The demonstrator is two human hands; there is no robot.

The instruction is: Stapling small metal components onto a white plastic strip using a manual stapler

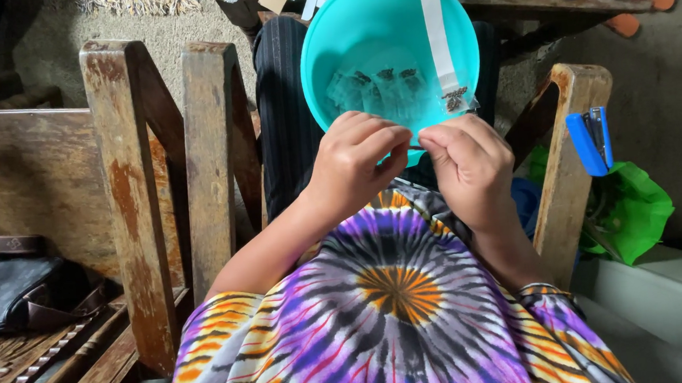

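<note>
Both hands meet at the near rim of one turquoise bowl [377,26] on the lap. The left hand [355,162] and right hand [468,161] pinch something small, probably a clear sachet: light, limp, slippery; grip its edge. One white strip [435,30], one blue stapler [592,141].

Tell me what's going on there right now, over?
Left hand and right hand pinched together at teal bowl rim. Small clear packets inside bowl; white strip hangs over it. Blue stapler on chair arm. Nothing obstructing.
</note>
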